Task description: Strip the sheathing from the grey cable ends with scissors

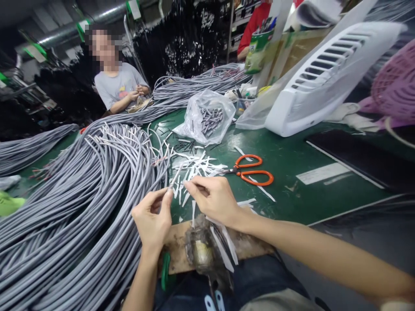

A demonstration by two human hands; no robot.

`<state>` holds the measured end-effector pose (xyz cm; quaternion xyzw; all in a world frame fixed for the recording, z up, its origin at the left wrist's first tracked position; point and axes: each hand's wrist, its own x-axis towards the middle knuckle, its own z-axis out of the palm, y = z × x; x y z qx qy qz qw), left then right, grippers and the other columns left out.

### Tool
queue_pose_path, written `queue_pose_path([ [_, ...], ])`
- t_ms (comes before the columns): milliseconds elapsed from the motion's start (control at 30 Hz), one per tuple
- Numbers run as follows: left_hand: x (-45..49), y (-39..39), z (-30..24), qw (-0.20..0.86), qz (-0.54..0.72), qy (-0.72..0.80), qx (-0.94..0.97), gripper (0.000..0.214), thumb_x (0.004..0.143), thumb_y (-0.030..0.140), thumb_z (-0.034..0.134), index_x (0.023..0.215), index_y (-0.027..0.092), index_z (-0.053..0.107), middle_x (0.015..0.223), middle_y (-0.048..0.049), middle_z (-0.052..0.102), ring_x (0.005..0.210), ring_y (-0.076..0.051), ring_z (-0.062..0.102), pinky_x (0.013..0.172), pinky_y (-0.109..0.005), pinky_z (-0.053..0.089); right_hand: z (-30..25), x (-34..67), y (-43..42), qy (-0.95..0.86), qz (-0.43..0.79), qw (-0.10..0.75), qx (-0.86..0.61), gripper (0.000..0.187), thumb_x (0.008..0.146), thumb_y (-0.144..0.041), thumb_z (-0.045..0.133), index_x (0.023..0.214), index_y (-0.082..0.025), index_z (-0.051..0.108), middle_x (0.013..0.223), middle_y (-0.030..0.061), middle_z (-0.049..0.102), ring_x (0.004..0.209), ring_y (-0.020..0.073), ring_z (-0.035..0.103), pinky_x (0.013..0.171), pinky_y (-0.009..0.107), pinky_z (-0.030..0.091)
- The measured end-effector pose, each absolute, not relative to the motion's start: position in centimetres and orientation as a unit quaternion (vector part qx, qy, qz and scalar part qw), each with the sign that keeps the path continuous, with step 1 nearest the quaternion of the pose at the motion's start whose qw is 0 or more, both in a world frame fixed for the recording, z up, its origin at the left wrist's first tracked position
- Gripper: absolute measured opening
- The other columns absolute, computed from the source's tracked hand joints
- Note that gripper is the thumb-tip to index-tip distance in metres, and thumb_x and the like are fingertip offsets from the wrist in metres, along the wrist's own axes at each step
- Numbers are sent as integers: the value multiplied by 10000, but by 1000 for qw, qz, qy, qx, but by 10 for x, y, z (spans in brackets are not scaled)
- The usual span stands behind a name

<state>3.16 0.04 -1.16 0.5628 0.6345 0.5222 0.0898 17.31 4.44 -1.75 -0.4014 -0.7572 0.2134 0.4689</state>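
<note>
The left hand [153,220] pinches a thin grey cable end [176,176] between thumb and forefinger. The right hand [214,199] is just beside it, fingertips closed; whether they grip the cable cannot be told. The cable end lies between both hands, its long axis slanting up and away toward the white strips [201,166]. Orange scissors [251,170] lie beyond the right hand on the counter [292,160].

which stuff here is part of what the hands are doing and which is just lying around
In use:
left hand pinching a thin wire
right hand close beside it
grey cable pile
white strips

Lying about:
orange scissors
bag of small tubes
white fan housing
</note>
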Motion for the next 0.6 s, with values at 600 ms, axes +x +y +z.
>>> queue_pose_path([
  [600, 37, -3, -11, 55, 510, 595, 619, 86, 726, 222, 634, 734, 154, 688, 620, -9, 660, 544, -118, 608, 529, -207, 500, -22, 169, 43, -772, 220, 493, -337, 362, 861, -272, 456, 527, -148, 522, 440, -51, 385, 415, 55, 329, 457, 196, 258],
])
